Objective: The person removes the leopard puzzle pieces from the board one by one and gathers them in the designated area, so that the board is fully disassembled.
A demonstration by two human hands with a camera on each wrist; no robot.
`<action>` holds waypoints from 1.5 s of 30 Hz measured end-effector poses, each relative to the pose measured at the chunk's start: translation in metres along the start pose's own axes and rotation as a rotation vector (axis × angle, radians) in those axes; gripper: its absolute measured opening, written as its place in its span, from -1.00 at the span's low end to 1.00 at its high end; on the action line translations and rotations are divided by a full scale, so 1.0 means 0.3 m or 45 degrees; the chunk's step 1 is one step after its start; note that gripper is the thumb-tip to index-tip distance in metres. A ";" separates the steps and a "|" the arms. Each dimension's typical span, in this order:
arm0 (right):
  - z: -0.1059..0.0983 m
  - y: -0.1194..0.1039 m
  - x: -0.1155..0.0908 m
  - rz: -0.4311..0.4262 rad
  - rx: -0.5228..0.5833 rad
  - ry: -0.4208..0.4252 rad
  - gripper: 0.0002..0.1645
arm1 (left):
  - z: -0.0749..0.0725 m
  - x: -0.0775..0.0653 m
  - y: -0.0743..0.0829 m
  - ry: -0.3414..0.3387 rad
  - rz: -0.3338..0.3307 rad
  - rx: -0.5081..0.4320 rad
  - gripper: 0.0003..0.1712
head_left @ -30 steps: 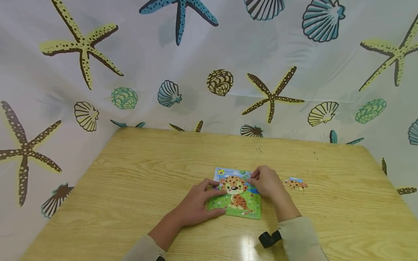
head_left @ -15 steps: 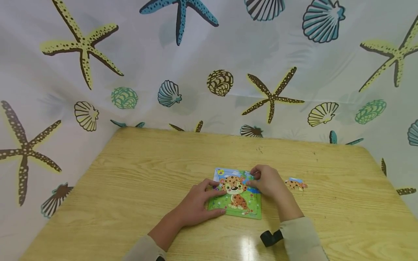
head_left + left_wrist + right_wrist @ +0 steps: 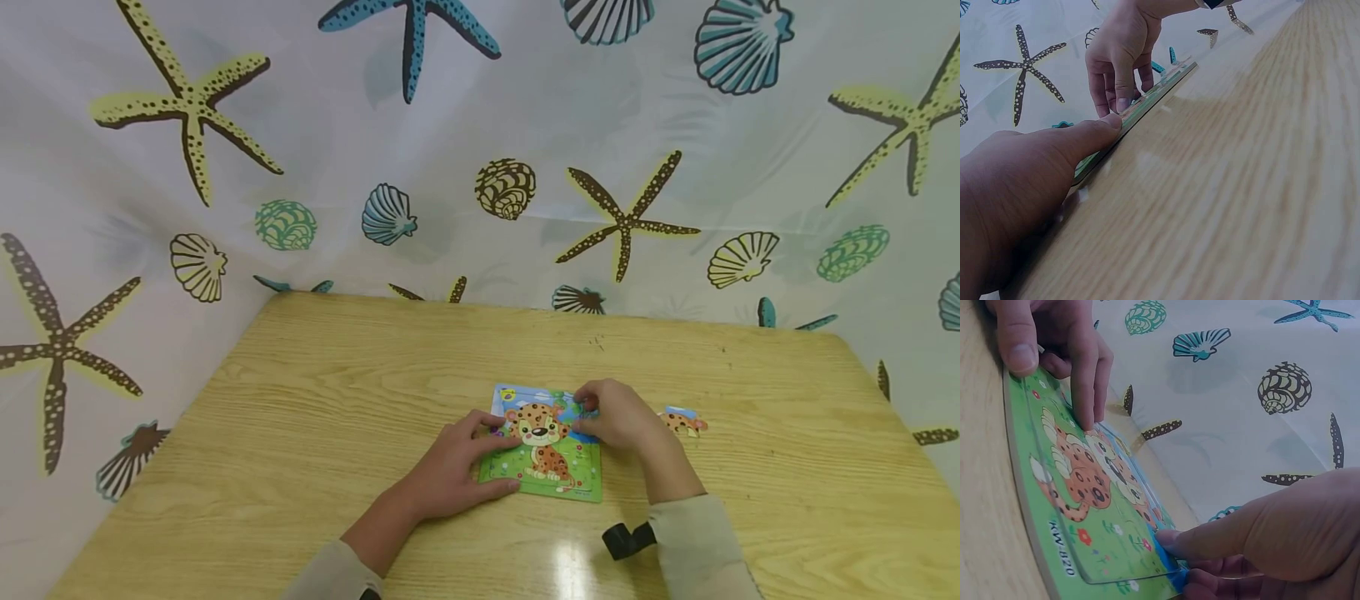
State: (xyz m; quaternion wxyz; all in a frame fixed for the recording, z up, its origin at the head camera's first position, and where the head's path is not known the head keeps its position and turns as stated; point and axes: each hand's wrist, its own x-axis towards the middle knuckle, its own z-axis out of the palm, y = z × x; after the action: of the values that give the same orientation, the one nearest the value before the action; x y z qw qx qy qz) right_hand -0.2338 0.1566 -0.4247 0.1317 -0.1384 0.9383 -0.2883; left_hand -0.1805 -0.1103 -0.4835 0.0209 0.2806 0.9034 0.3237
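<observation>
A square puzzle board (image 3: 551,487) shows a spotted leopard cub on green grass under blue sky, and it lies flat on the table. The left hand (image 3: 457,467) rests on its left side with spread fingers; in the left wrist view the thumb (image 3: 1094,134) lies on the near edge. At the board's upper right, the right hand (image 3: 618,421) is bent down, its thumb and fingers pinching a bluish puzzle piece that they largely hide. In the right wrist view this thumb (image 3: 1191,540) meets the blue area, and the fingertips curl in beside it.
A loose puzzle piece (image 3: 682,422) with spots, an ear and a blue edge lies right of the right hand on the wooden table (image 3: 375,358). A curtain (image 3: 450,125) printed with shells and starfish hangs behind. A black wrist strap (image 3: 628,540) sticks out from the right sleeve.
The right hand has shifted slightly at the board's upper right corner, with its wrist a little further right. The left hand and the board stay nearly still.
</observation>
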 end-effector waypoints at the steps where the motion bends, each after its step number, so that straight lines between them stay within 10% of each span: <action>1: -0.001 0.000 0.001 -0.002 0.002 -0.002 -0.57 | 0.000 0.001 0.000 -0.001 0.003 0.001 -0.33; 34: 0.004 0.011 0.003 0.037 0.031 -0.016 -0.58 | -0.007 -0.005 0.003 0.018 0.017 0.031 -0.34; 45: 0.016 0.065 0.027 0.081 0.382 0.112 -0.64 | -0.009 -0.003 0.004 -0.004 0.017 0.042 -0.32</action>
State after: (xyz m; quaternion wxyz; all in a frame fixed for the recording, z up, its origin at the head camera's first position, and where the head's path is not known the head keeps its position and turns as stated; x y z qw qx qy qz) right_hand -0.2433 0.1669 -0.4411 0.1186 -0.0745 0.8934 -0.4268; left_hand -0.1799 -0.1115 -0.4808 0.0156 0.2874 0.9066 0.3085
